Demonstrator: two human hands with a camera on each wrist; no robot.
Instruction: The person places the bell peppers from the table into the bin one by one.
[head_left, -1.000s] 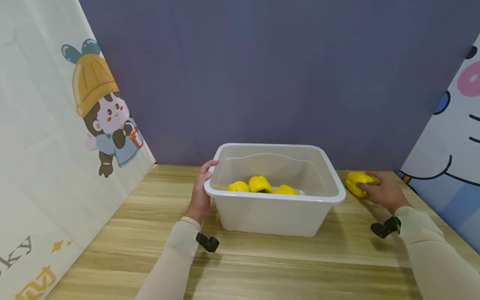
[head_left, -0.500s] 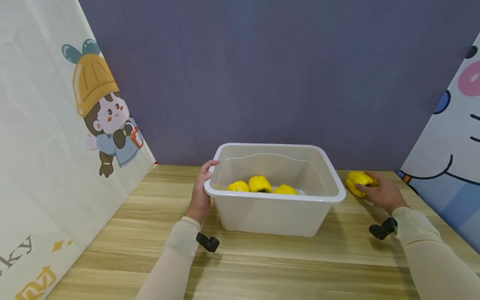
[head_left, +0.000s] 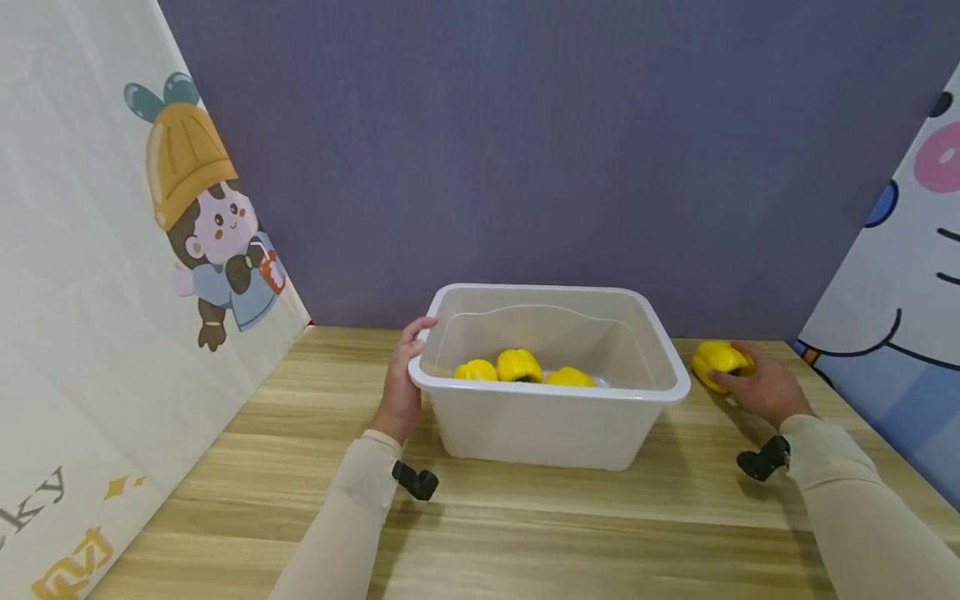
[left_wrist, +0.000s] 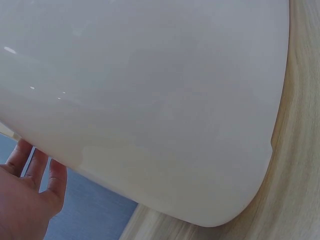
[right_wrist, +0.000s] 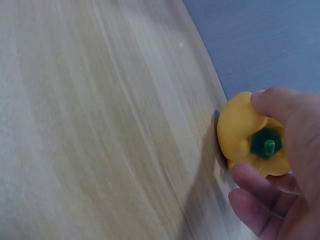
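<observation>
My left hand grips the left rim of a white plastic storage box, its fingers hooked over the edge. In the left wrist view the box wall fills most of the picture, with the left hand at lower left. To the right of the box, my right hand holds a yellow bell pepper between thumb and fingers. The right wrist view shows this bell pepper on the tabletop, its green stem facing the palm. Three more yellow bell peppers lie inside the box.
The wood-grain table stretches under both arms. A dark blue-grey panel stands right behind the box. Printed cartoon panels close off the left side and the right side.
My right hand and wrist have shifted slightly left around the bell pepper, which stays in about the same place. The left hand, the box and the peppers inside keep their places.
</observation>
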